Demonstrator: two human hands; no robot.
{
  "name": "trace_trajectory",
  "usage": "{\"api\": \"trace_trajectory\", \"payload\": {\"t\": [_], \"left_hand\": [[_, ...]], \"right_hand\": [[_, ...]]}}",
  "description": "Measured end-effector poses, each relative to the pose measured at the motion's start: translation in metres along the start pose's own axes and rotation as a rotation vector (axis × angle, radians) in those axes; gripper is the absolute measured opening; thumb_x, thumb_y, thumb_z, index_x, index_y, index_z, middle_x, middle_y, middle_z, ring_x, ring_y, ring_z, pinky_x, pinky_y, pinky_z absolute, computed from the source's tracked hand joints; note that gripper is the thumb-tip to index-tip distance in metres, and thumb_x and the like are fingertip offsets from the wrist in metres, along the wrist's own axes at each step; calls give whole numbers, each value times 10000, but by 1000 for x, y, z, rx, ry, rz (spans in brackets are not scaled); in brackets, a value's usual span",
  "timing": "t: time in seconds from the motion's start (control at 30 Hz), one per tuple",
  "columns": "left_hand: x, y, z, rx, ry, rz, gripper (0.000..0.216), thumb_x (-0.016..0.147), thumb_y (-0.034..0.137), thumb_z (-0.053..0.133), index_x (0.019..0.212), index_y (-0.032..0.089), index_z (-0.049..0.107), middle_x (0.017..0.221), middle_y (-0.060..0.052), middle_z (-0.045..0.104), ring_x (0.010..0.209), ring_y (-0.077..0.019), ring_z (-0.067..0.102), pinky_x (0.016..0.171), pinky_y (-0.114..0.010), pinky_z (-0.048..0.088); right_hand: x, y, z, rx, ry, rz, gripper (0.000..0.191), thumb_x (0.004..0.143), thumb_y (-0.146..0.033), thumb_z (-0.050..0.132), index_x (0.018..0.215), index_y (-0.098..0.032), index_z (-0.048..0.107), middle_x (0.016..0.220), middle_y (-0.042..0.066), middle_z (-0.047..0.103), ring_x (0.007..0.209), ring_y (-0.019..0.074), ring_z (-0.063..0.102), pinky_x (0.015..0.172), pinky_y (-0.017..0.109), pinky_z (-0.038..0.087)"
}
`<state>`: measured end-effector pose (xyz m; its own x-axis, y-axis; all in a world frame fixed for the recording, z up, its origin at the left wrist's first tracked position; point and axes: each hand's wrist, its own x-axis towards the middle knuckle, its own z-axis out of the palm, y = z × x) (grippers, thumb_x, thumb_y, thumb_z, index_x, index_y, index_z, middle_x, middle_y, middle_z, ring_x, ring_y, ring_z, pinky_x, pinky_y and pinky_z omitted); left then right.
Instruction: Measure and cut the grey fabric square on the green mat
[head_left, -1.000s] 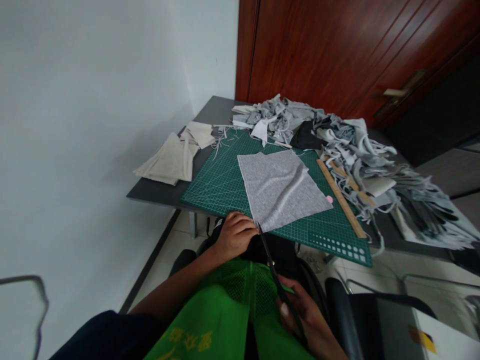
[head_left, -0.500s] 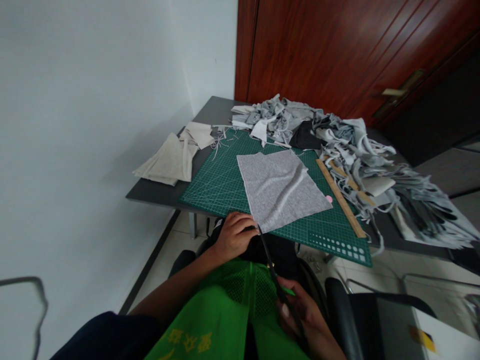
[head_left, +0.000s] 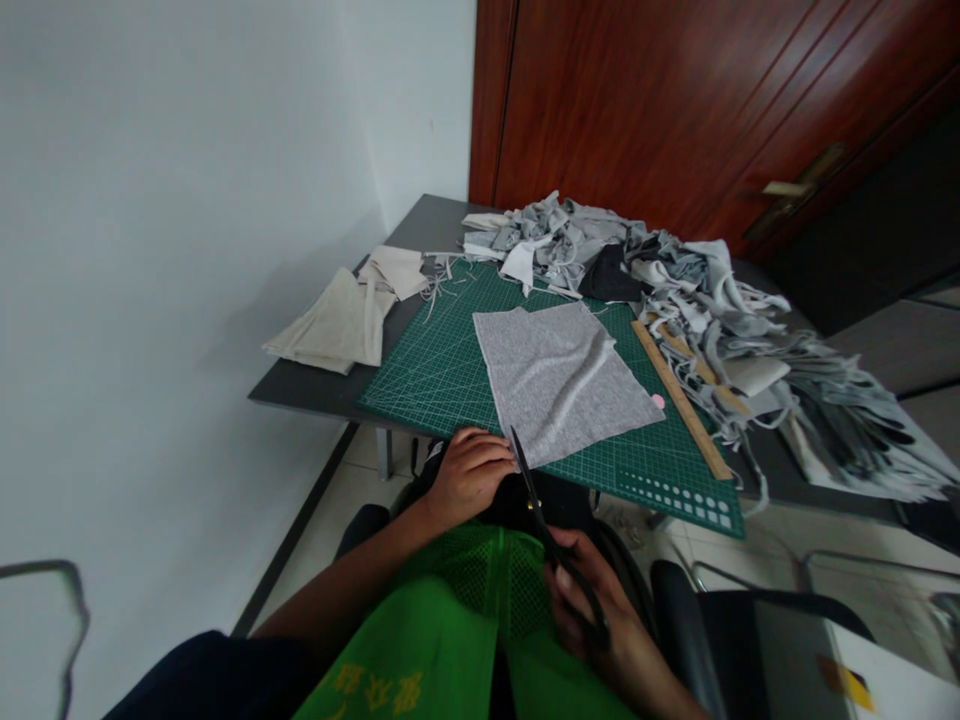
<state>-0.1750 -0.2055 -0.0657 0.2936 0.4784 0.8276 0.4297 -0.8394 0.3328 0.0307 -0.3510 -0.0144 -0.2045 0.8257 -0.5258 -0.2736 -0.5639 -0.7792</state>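
A piece of grey fabric point(head_left: 559, 385) lies creased over the green cutting mat point(head_left: 427, 370), its near corner at the table's front edge. My left hand point(head_left: 471, 478) is closed on that corner, fingertips pinching the left edge. In my right hand point(head_left: 604, 610) are black scissors point(head_left: 551, 545), held low in front of the green vest. Their blades point away from me, the tip lying over the fabric just right of my left fingers. Whether the blades are parted is hard to make out.
Folded cream cloth point(head_left: 337, 325) sits at the table's left end. A heap of grey scraps point(head_left: 570, 240) runs along the back and right. Beside the fabric are a wooden ruler point(head_left: 682, 400) and a small pink disc point(head_left: 658, 401). A white wall stands left, a wooden door behind.
My right hand has moved forward and turned slightly, bringing the scissors' tip further over the fabric. The left hand keeps its place on the corner.
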Motion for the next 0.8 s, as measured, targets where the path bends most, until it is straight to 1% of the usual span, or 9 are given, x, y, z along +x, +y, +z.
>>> {"api": "trace_trajectory", "payload": {"t": [0.07,0.13,0.27,0.37,0.5,0.67,0.8], "left_hand": [[0,0,-1,11,-11,-2,174,1004,150,618,935,252,741,949,4,809,1000,-186,762,926,-392,522],[0,0,-1,9,-18,-6,174,1005,151,617,933,251,740,948,2,809,1007,-191,761,926,-396,520],[-1,-1,-1,-5,-21,-10,166,989,131,633,948,247,743,972,-3,809,1025,-199,757,931,-405,518],[-2,-2,-1,11,-38,-15,180,1011,165,614,925,252,747,960,3,808,1020,-193,757,921,-405,527],[-3,-2,-1,27,-57,-21,200,1027,195,603,911,258,754,955,2,808,1017,-190,756,951,-411,535],[-3,-2,0,1,-17,-2,180,1002,174,623,951,265,770,967,5,807,1014,-172,751,1027,-398,523],[0,-1,-1,-1,-5,8,159,996,173,636,940,252,763,951,8,805,991,-169,756,1020,-388,524]], "right_hand": [[6,-5,3,-6,-35,-11,618,779,-654,835,1205,-291,574,717,-82,490,450,39,326,388,159,267],[10,-10,6,-30,-47,-36,636,784,-649,833,1223,-286,550,724,-87,486,452,44,339,370,155,295],[14,-14,9,-70,-63,-66,638,821,-660,795,1243,-270,519,687,-99,463,458,52,349,367,152,333],[15,-12,10,-96,-80,-62,658,841,-687,761,1266,-262,491,674,-105,458,455,48,338,371,148,337],[15,-10,10,-131,-61,-61,682,832,-699,762,1273,-260,482,714,-93,493,454,45,355,374,156,348],[15,-4,8,-148,-30,-38,731,810,-711,774,1304,-256,484,676,-99,485,449,53,365,375,160,324],[15,-1,7,-149,-18,-42,738,811,-713,772,1311,-258,475,681,-99,490,444,50,356,373,163,313]]}}
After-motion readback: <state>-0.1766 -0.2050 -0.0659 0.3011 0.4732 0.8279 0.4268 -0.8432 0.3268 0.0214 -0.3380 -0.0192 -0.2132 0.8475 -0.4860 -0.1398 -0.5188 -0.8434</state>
